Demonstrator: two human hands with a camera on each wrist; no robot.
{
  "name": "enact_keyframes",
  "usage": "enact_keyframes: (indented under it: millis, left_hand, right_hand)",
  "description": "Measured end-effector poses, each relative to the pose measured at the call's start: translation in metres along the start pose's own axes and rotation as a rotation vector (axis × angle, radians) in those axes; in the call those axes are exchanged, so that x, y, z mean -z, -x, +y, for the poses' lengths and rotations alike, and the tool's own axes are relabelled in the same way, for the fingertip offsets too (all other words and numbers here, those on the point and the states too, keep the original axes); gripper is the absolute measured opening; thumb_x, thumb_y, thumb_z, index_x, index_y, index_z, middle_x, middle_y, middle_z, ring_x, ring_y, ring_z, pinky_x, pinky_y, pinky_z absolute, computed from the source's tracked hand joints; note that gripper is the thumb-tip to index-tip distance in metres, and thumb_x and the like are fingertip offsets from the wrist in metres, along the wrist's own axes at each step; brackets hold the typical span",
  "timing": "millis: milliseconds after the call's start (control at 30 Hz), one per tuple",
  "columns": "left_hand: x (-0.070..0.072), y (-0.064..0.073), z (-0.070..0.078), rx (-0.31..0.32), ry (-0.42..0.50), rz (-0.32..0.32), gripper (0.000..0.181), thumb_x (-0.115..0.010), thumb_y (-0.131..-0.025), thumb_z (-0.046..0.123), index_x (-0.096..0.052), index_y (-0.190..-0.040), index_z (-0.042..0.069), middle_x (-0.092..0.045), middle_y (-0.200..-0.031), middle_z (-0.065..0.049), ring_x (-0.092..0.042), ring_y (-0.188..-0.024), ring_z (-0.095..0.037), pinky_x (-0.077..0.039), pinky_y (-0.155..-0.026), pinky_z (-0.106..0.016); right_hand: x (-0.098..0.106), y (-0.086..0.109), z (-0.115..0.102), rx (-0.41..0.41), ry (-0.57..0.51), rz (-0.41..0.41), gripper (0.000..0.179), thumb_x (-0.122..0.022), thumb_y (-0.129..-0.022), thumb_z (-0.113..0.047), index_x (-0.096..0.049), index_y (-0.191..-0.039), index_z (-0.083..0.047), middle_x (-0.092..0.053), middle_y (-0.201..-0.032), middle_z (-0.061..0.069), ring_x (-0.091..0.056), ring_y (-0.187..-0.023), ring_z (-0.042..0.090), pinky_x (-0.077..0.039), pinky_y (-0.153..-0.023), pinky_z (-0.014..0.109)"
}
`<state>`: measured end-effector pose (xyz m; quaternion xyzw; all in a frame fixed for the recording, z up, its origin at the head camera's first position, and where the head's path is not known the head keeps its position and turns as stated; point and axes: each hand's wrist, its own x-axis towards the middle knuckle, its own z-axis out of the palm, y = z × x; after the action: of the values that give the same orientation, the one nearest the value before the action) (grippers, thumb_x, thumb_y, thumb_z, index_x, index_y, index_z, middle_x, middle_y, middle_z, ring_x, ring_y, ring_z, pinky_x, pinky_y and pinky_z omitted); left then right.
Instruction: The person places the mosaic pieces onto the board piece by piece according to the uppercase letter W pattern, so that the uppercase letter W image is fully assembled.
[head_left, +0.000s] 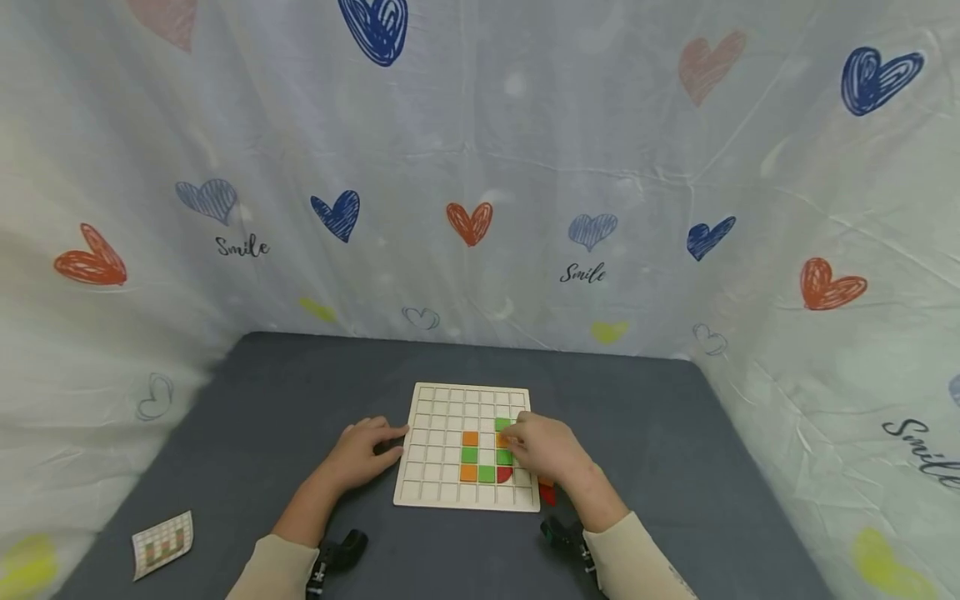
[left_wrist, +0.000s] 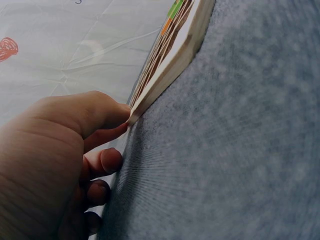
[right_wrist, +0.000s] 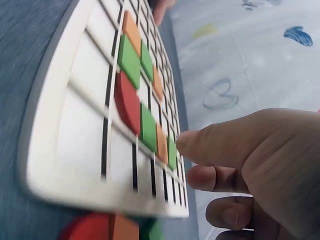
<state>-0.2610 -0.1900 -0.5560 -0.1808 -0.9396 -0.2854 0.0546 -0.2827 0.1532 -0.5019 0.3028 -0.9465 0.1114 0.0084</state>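
A pale wooden grid board (head_left: 437, 492) lies on the dark table. Square orange and green tiles sit in several of its cells, with a rounded red tile (head_left: 504, 475) near the front. At the board's left edge, my left hand (head_left: 366, 451) rests thumb and forefinger against the rim; the thumb tip (left_wrist: 120, 114) is right at the wooden side. My right hand (head_left: 551, 446) is over the board's right part, fingertips at an orange tile (right_wrist: 161, 143) and a green tile (right_wrist: 171, 153). No piece shows between its thumb and forefinger in the right wrist view.
Loose red (right_wrist: 90, 227), orange (right_wrist: 125, 227) and green pieces lie beside the board's right edge, partly hidden by my right arm in the head view. A small card (head_left: 162, 543) printed with a coloured grid lies at the front left. A heart-patterned curtain (head_left: 525, 208) surrounds the table.
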Motion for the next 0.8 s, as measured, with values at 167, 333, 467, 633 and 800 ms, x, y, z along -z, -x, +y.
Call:
enact_keyframes:
  millis: [167, 333, 467, 633, 800]
  left_hand:
    - [0.001, -0.001, 0.001, 0.002, -0.011, -0.002, 0.043, -0.075, -0.096, 0.023, -0.069, -0.137, 0.012, -0.045, -0.082, 0.011, -0.034, -0.069, -0.008, -0.028, -0.074, -0.037]
    - [0.000, 0.000, 0.000, 0.002, -0.004, -0.006, 0.043, -0.074, -0.096, 0.023, -0.069, -0.137, 0.012, -0.045, -0.081, 0.010, -0.034, -0.069, -0.008, -0.028, -0.074, -0.038]
    - [-0.001, -0.001, -0.001, -0.003, -0.004, -0.005, 0.043, -0.074, -0.096, 0.024, -0.069, -0.137, 0.012, -0.044, -0.080, 0.011, -0.034, -0.068, -0.007, -0.028, -0.074, -0.038]
    - [-0.003, -0.001, -0.003, -0.006, -0.009, 0.008, 0.042, -0.075, -0.096, 0.024, -0.070, -0.136, 0.013, -0.044, -0.080, 0.012, -0.034, -0.068, -0.006, -0.028, -0.073, -0.036]
    - [-0.003, -0.001, -0.004, -0.007, -0.011, 0.011, 0.042, -0.075, -0.096, 0.024, -0.070, -0.136, 0.013, -0.043, -0.080, 0.013, -0.034, -0.068, -0.006, -0.028, -0.073, -0.036]
  right_hand:
    - [0.005, 0.022, 0.018, -0.051, 0.024, 0.027, 0.022, -0.072, -0.098, -0.018, -0.080, -0.118, -0.015, -0.053, -0.088, -0.003, -0.038, -0.060, 0.009, -0.036, -0.053, 0.027]
    - [0.008, 0.041, 0.032, -0.113, -0.026, 0.023, 0.023, -0.074, -0.095, -0.013, -0.080, -0.117, -0.013, -0.055, -0.090, -0.003, -0.041, -0.062, 0.008, -0.038, -0.056, 0.027]
    - [0.011, 0.050, 0.042, -0.181, -0.067, 0.008, 0.025, -0.076, -0.092, -0.011, -0.080, -0.116, -0.013, -0.058, -0.093, -0.003, -0.046, -0.069, 0.009, -0.043, -0.063, 0.030]
    - [0.013, 0.056, 0.050, -0.236, -0.079, 0.003, 0.027, -0.080, -0.085, -0.010, -0.081, -0.112, -0.013, -0.060, -0.094, -0.004, -0.050, -0.074, 0.010, -0.048, -0.070, 0.036]
    - [0.009, 0.060, 0.055, -0.251, -0.053, 0.000, 0.024, -0.088, -0.081, -0.018, -0.081, -0.103, -0.015, -0.059, -0.091, -0.007, -0.054, -0.076, 0.011, -0.051, -0.073, 0.039]
